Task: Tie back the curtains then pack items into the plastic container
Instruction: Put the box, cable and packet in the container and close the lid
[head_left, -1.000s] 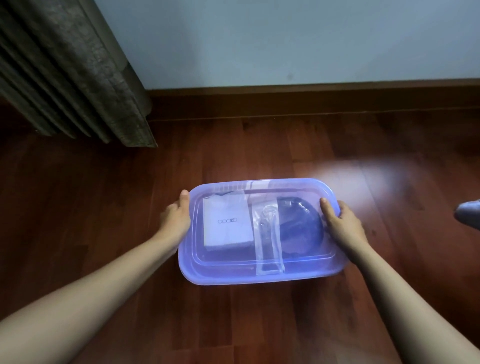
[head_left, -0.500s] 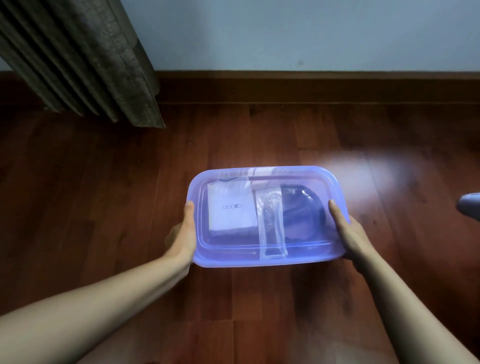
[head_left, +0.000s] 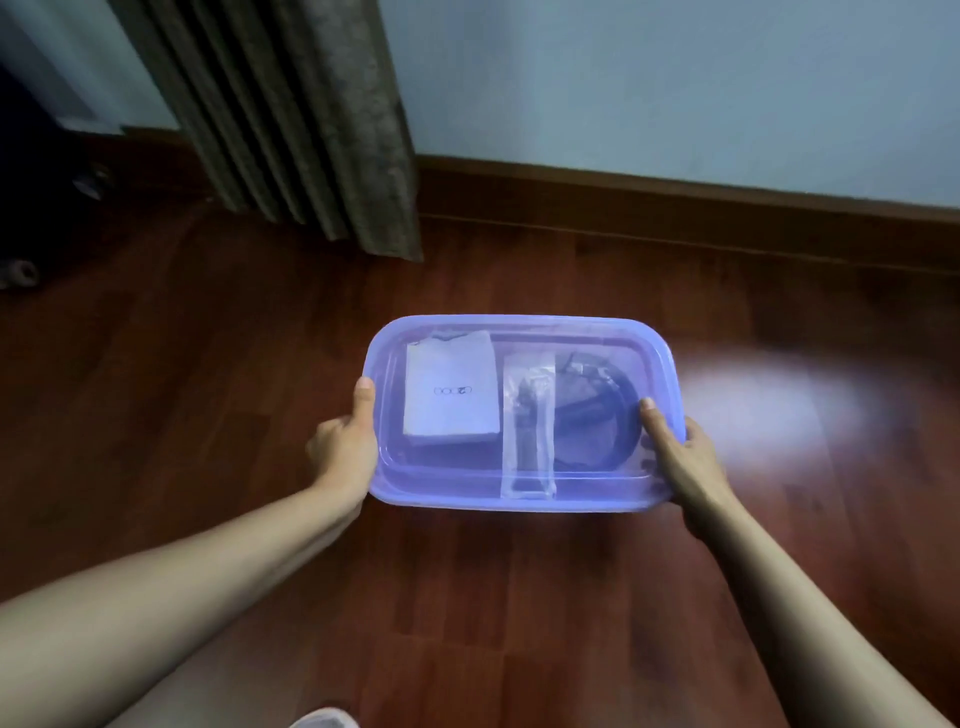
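Note:
A translucent blue plastic container with its lid on is held above the wooden floor. My left hand grips its left end, thumb on the lid. My right hand grips its right end, thumb on top too. Through the lid I see a white box at the left, a clear plastic packet in the middle and a dark coiled thing at the right. The grey curtain hangs down at the upper left.
Red-brown wooden floor runs to a dark skirting board under a pale blue wall. A dark object with small wheels stands at the far left. A bright patch of light lies on the floor to the right.
The container has come up off the floor in both hands, which now hold its ends lower down. My view has swung so the curtain sits nearer the middle.

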